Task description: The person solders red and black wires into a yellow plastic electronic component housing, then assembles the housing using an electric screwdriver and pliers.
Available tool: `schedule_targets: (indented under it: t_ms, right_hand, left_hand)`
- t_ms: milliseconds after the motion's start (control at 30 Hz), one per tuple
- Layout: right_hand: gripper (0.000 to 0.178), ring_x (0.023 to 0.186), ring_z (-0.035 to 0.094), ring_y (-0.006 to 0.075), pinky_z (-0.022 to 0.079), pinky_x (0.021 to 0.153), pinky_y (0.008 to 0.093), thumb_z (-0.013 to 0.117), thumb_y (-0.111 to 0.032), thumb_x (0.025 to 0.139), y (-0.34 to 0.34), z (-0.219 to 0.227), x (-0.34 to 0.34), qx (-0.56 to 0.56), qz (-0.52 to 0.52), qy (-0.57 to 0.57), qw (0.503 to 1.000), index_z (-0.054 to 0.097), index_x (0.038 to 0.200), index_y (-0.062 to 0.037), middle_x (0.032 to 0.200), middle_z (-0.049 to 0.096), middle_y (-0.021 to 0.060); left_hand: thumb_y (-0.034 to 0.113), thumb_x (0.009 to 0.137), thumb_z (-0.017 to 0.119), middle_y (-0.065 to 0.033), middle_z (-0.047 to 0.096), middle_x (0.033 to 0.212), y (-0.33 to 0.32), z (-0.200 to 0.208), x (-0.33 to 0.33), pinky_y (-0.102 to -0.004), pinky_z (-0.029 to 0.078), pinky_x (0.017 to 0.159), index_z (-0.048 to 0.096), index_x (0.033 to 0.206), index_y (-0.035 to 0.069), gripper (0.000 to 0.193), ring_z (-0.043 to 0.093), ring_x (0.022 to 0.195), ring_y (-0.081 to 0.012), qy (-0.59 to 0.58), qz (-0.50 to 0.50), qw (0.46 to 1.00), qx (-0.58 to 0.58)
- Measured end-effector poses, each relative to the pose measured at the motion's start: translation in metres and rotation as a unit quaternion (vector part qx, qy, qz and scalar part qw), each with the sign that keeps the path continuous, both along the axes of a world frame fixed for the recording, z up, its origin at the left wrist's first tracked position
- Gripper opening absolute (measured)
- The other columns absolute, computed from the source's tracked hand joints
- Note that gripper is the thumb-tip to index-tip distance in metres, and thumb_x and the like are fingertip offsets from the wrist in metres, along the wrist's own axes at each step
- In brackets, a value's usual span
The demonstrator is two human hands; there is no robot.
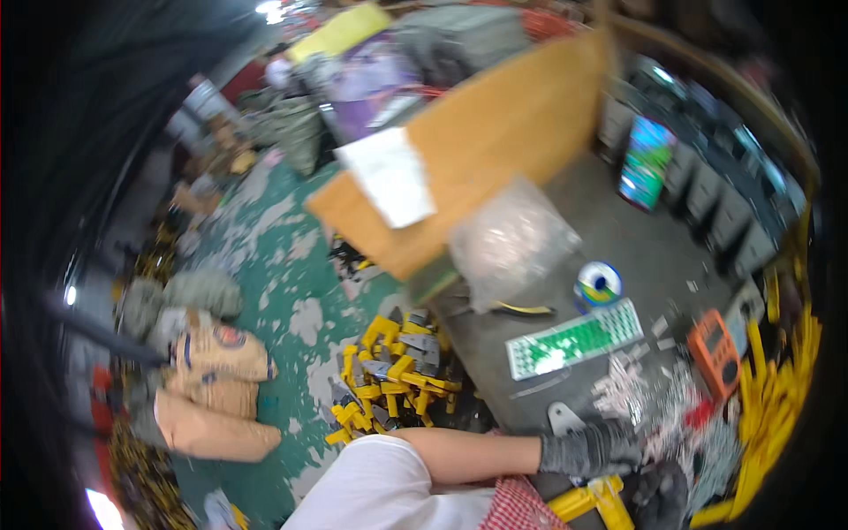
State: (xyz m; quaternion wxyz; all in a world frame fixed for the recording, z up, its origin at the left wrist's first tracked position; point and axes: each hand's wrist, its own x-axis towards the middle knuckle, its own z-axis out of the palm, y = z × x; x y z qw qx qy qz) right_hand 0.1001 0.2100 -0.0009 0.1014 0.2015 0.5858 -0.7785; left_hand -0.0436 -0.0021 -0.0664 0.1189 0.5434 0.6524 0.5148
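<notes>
Setting: workshop with worn green floor (283, 265); grey workbench (609, 221) at right, an orange board (512, 124) leaning over its far edge
Left hand: gloved hand (587, 449) reaches across the bench's near edge; fingers blurred, cannot tell if curled or spread; it sits beside a grey metal bracket (563, 417)
Right hand: dark glove (658, 490) at the near edge, grip unclear, touching a yellow part (592, 499)
Progress: judging by the pile of yellow-and-grey assemblies (397, 375) on the floor off the bench's left edge, many units look done; loose small parts (654, 397) near the near right corner suggest more remain
Nearby: green tray (574, 340); tape roll (598, 284); clear bag (512, 243)

A green circuit board (574, 340) lies beside a tape roll (598, 284).
</notes>
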Motion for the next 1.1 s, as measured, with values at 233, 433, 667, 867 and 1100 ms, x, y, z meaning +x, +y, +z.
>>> schedule_targets:
  t_ms: [233, 433, 667, 867, 1100]
  right_hand:
    - [0.024, 0.069, 0.054, 0.0128, 0.045, 0.064, 0.0284, 0.071, -0.025, 0.09, -0.02, 0.032, -0.026, 0.233, -0.027, 0.028, 0.972, 0.069, 0.096, -0.0025, 0.079, 0.063, 0.0028]
    - [0.039, 0.064, 0.064, 0.0239, 0.05, 0.055, 0.0364, 0.06, -0.037, 0.098, 0.03, -0.072, 0.038, 0.734, 0.129, 0.032, 0.666, 0.064, 0.098, 0.0025, 0.084, 0.068, 0.0148]
    - [0.047, 0.063, 0.063, 0.0225, 0.05, 0.055, 0.0336, 0.053, -0.047, 0.1, -0.003, -0.04, 0.015, 0.692, 0.059, 0.06, 0.717, 0.065, 0.096, -0.0019, 0.083, 0.069, 0.0113]
    - [0.049, 0.063, 0.063, 0.0216, 0.05, 0.055, 0.0321, 0.051, -0.052, 0.1, -0.034, -0.008, 0.021, 0.642, -0.021, -0.003, 0.767, 0.066, 0.092, -0.0063, 0.081, 0.067, 0.0055]
    - [0.019, 0.079, 0.061, 0.0281, 0.05, 0.067, 0.0338, 0.057, -0.021, 0.097, -0.039, 0.022, 0.017, 0.429, 0.029, 0.118, 0.895, 0.069, 0.104, -0.0071, 0.094, 0.066, 0.0128]
  left_hand:
    - [0.019, 0.079, 0.074, -0.0129, 0.067, 0.081, 0.017, 0.001, 0.01, -0.0444, 0.049, 0.076, 0.073, 0.093, 0.008, 0.018, 0.064, 0.083, -0.0328, -0.069, 0.052, 0.996, -0.003]
    - [0.017, 0.076, 0.076, -0.0137, 0.066, 0.08, 0.023, 0.025, 0.01, -0.044, 0.05, 0.077, 0.071, 0.088, 0.007, 0.016, 0.064, 0.084, -0.0336, -0.149, 0.071, 0.986, -0.036]
    - [0.02, 0.087, 0.059, -0.0113, 0.063, 0.091, 0.033, -0.003, 0.012, -0.0431, 0.048, 0.083, 0.062, 0.092, 0.007, 0.014, 0.063, 0.094, -0.0296, 0.194, 0.062, 0.976, -0.07]
    - [0.021, 0.09, 0.058, -0.0115, 0.058, 0.091, 0.027, 0.0, 0.014, -0.042, 0.048, 0.08, 0.058, 0.091, 0.008, 0.013, 0.059, 0.089, -0.031, 0.151, 0.075, 0.986, -0.01]
    - [0.027, 0.097, 0.056, -0.011, 0.059, 0.11, 0.011, 0.038, 0.008, -0.0451, 0.047, 0.089, 0.059, 0.116, 0.011, 0.025, 0.059, 0.103, -0.0306, 0.108, -0.013, 0.993, -0.046]
